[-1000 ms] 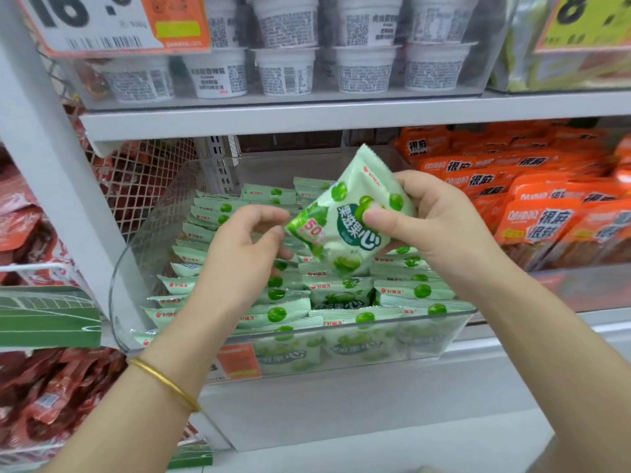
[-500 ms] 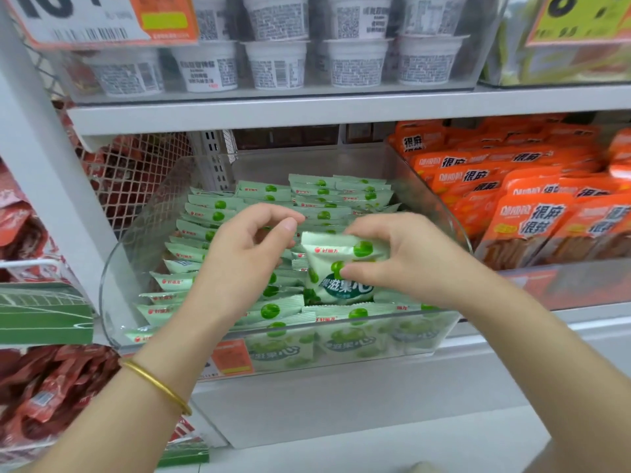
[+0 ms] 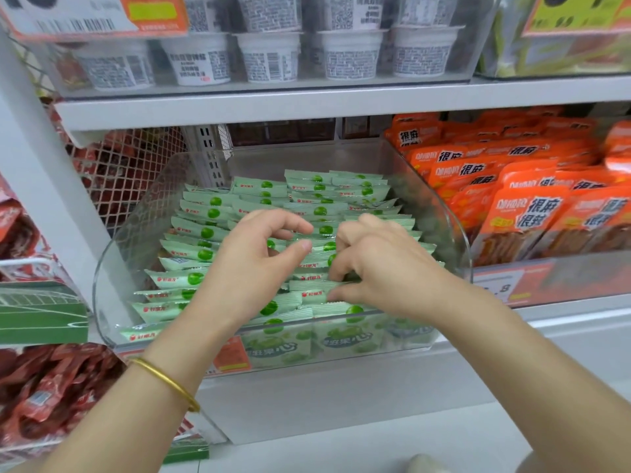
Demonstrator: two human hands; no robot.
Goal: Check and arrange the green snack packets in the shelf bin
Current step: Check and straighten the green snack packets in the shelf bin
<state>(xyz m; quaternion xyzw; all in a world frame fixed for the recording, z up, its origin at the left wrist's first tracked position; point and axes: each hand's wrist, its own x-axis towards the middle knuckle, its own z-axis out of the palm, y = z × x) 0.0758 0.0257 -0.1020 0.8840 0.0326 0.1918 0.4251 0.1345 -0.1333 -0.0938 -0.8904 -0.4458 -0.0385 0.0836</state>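
At the centre of the head view, a clear, glossy plastic bin (image 3: 457,240) with rounded front corners sits on a white shelf. It holds the green snack packets (image 3: 211,213): flat, pale-green foil pouches with crimped, saw-toothed edges and round green fruit prints, standing in overlapping rows from front to back.

The left hand (image 3: 249,268) hovers over the middle rows with its fingers curled. Forefinger and thumb bend toward each other, but whether they pinch a packet cannot be told. A smooth gold bangle (image 3: 164,380) circles that wrist.

The right hand (image 3: 386,264), just beside it toward 3 o'clock, has its fingers (image 3: 348,233) curled down among the packet tops, pinching them against the thumb.

At 12 o'clock stand white ribbed cups (image 3: 269,56) in another clear bin. At 3 o'clock lean shiny orange pouches (image 3: 526,213), at 8 o'clock lie crinkled red packets (image 3: 44,397), and at 10 o'clock is white wire mesh (image 3: 119,172).
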